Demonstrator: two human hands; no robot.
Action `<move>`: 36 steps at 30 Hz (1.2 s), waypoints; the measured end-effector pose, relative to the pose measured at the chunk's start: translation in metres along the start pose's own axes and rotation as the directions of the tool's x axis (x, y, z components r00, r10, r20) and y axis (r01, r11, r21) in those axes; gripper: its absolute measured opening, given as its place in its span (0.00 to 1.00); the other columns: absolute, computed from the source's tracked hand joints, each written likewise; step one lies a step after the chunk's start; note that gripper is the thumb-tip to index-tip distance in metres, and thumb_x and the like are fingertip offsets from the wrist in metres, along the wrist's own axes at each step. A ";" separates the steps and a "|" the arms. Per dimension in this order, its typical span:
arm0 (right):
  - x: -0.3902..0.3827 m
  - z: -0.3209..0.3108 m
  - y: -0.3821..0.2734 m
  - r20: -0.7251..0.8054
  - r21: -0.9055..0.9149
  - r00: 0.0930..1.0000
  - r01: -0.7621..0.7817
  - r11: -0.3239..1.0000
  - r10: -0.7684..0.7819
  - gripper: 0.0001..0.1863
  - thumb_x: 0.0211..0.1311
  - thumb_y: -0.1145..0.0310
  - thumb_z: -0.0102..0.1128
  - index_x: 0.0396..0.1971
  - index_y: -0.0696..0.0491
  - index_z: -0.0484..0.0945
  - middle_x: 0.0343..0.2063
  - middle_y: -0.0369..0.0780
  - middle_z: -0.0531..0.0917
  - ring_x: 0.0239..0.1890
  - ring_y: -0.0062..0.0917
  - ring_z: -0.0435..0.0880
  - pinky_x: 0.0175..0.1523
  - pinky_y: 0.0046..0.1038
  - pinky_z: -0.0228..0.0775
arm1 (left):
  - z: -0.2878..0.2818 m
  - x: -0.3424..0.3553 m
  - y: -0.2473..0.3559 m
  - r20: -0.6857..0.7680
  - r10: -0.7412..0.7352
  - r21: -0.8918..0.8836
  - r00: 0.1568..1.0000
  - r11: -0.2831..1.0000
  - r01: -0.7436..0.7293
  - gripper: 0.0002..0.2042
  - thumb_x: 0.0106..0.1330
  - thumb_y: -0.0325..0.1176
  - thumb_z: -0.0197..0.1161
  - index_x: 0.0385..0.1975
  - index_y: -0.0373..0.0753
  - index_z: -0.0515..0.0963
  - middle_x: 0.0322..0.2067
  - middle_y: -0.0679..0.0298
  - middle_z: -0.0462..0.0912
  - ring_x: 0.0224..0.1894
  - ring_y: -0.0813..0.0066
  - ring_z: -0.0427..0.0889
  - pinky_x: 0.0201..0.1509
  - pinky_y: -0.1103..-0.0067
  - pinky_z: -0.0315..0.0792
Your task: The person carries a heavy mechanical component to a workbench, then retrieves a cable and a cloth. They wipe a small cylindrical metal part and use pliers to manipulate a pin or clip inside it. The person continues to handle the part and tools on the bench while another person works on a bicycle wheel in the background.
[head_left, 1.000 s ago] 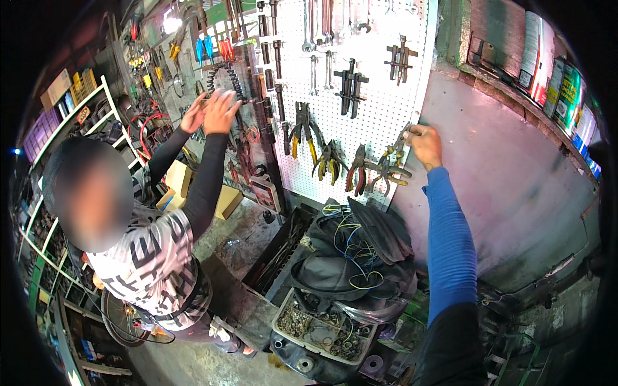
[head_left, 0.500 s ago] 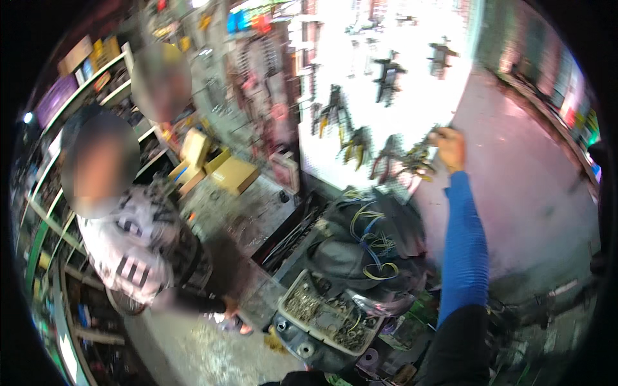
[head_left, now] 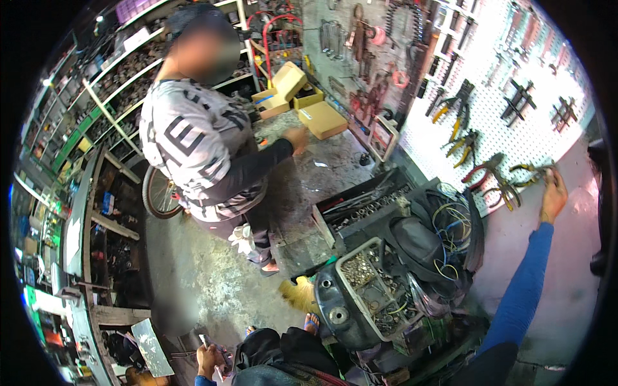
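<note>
- The white pegboard (head_left: 510, 147) hangs off to my right now; the wearer's view has just swung down and leftward, so more floor shows.
- The co-worker (head_left: 187, 138) has brought both arms down from the tool wall; one hand is out over the grey table (head_left: 299, 199).
- The black bag (head_left: 412, 241) slumps under the board, loose wires on top.
- Just beside it sits the divided tray (head_left: 362, 273) of small metal parts.
- The wearer's right hand (head_left: 552, 193) is stretched to the board's lower edge, fingers closed on one end of a tool.
- The left hand (head_left: 207, 360) has come into sight at the bottom, curled.
- The yellow-handled pliers (head_left: 526, 168) are that tool, lying more sideways than a second ago, beside the red-handled pliers (head_left: 484, 172). So they've been turned; whether they're off the board, I can't tell.
- A thin pale item (head_left: 203, 339) pokes from the left fingers, kind unclear.
</note>
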State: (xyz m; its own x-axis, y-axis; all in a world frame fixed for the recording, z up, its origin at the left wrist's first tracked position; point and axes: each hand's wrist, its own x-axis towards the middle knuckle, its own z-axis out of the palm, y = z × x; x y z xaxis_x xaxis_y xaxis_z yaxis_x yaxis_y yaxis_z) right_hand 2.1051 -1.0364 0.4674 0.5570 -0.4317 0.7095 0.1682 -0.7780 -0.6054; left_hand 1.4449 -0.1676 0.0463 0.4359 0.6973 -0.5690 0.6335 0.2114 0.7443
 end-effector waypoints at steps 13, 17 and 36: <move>-0.036 -0.070 -0.108 -0.119 0.049 0.993 0.024 0.998 -0.018 0.28 0.72 0.58 0.68 0.60 0.67 0.79 0.52 0.47 0.87 0.53 0.28 0.87 0.61 0.27 0.76 | -0.004 -0.011 -0.001 0.045 -0.113 -0.108 0.993 0.987 0.117 0.07 0.73 0.25 0.55 0.30 0.35 0.75 0.21 0.61 0.80 0.19 0.70 0.79 0.22 0.74 0.74; -0.072 -0.083 -0.150 -0.091 0.106 0.996 -0.005 0.994 0.015 0.28 0.71 0.60 0.70 0.59 0.68 0.79 0.51 0.45 0.87 0.51 0.27 0.86 0.61 0.27 0.76 | 0.000 -0.020 0.016 0.049 -0.122 -0.070 0.991 0.990 0.126 0.06 0.72 0.26 0.56 0.30 0.37 0.74 0.18 0.64 0.76 0.16 0.73 0.75 0.19 0.75 0.68; -0.258 -0.008 -0.266 0.591 0.737 0.802 -0.582 0.344 0.091 0.08 0.70 0.73 0.67 0.39 0.63 0.83 0.28 0.42 0.85 0.29 0.29 0.85 0.40 0.32 0.82 | -0.064 0.025 -0.073 0.254 0.266 0.675 0.930 0.640 -0.367 0.14 0.79 0.42 0.49 0.44 0.52 0.86 0.30 0.52 0.88 0.25 0.53 0.85 0.25 0.61 0.75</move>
State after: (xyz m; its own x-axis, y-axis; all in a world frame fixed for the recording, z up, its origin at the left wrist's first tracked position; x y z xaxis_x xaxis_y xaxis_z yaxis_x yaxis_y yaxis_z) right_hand 1.9103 -0.7217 0.4489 0.9422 -0.1472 0.3009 0.3332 0.3203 -0.8868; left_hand 1.3688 -0.1216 -0.0003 0.7362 0.5303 -0.4205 0.6768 -0.5833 0.4492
